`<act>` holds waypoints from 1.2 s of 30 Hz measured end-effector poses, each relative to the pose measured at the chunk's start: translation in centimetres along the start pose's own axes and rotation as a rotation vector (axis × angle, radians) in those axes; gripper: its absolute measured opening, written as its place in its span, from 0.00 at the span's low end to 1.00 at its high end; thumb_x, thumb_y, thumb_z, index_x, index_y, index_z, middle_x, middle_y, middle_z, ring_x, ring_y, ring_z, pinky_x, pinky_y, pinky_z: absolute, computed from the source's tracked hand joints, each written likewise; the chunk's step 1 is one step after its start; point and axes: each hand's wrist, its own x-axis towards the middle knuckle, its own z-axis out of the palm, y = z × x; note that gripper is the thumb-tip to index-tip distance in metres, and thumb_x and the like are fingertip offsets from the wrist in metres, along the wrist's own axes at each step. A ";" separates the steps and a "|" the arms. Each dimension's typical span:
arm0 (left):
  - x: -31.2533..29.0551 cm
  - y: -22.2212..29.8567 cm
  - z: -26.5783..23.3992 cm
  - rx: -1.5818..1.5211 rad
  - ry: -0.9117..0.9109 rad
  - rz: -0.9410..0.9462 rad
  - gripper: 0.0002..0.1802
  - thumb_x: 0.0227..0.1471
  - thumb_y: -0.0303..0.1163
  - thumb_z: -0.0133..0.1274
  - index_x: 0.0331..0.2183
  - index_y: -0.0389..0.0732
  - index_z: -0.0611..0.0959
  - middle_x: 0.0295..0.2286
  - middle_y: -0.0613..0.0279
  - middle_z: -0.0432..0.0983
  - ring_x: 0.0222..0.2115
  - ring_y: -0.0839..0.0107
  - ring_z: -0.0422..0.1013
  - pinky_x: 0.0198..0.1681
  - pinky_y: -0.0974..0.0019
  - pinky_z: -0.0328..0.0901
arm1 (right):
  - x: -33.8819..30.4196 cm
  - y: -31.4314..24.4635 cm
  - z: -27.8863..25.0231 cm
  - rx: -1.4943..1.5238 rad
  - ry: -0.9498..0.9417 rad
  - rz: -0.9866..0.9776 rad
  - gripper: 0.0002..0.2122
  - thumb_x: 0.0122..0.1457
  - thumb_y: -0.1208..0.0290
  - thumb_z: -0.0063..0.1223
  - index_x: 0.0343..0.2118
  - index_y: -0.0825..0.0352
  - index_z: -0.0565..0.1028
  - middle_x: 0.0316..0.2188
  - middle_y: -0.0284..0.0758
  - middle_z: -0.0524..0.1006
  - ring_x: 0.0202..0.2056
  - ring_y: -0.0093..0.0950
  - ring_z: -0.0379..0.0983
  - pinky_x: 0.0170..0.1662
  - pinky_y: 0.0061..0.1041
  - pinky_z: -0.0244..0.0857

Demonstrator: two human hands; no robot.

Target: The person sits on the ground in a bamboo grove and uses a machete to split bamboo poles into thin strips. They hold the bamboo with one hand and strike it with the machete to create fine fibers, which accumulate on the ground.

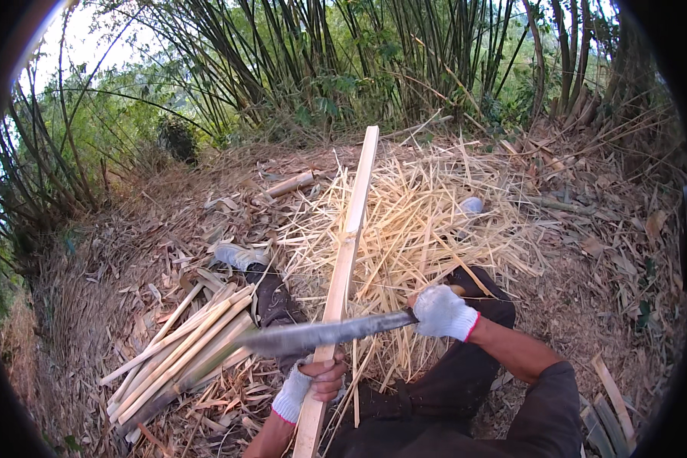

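Note:
A long, pale split bamboo strip (355, 206) slants up and away from me, its near end passing beside my left forearm. My left hand (319, 382), in a white glove with bare fingers showing, is wrapped round its lower part. In my right hand (444, 311), gloved in white with a pink cuff, is the handle of a machete (343, 330). The long grey blade points left and crosses over the strip just above my left hand. Whether the edge touches the bamboo I cannot tell; the blade's left end is blurred.
Thin bamboo shavings (412, 221) lie heaped between my outstretched legs. Several split bamboo strips (183, 355) are stacked at my left, and more pieces (611, 416) lie at the lower right. A short bamboo piece (290, 184) rests beyond my left shoe (240, 256). Bamboo clumps (320, 53) stand behind.

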 end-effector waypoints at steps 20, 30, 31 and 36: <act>-3.3 -1.9 -1.0 -0.057 0.054 0.005 0.11 0.58 0.27 0.47 0.44 0.39 0.69 0.18 0.70 0.57 0.13 0.81 0.54 0.13 0.75 0.53 | 2.5 1.8 -0.4 0.074 0.035 0.110 0.10 0.48 0.67 0.49 0.29 0.65 0.78 0.28 0.42 0.79 0.33 0.38 0.78 0.37 0.37 0.71; -8.1 -4.1 -2.6 0.017 0.196 -0.112 0.17 0.54 0.29 0.53 0.44 0.38 0.69 0.18 0.68 0.57 0.14 0.80 0.54 0.14 0.74 0.53 | 4.3 13.0 1.5 0.202 0.320 0.710 0.11 0.49 0.65 0.51 0.29 0.66 0.79 0.29 0.47 0.79 0.33 0.44 0.78 0.40 0.40 0.71; -8.8 -4.1 -3.4 0.024 0.226 -0.108 0.17 0.54 0.29 0.53 0.44 0.37 0.69 0.18 0.68 0.57 0.14 0.80 0.54 0.14 0.74 0.53 | 4.0 11.4 1.6 0.180 0.261 0.605 0.11 0.49 0.65 0.51 0.29 0.66 0.79 0.28 0.47 0.79 0.33 0.43 0.78 0.40 0.40 0.71; -11.1 -4.3 -3.8 0.045 0.353 -0.094 0.17 0.53 0.29 0.54 0.44 0.37 0.70 0.18 0.68 0.57 0.14 0.79 0.54 0.15 0.74 0.54 | 3.9 6.8 0.0 -0.162 0.040 0.122 0.07 0.47 0.67 0.49 0.26 0.64 0.76 0.26 0.44 0.79 0.30 0.36 0.78 0.37 0.35 0.71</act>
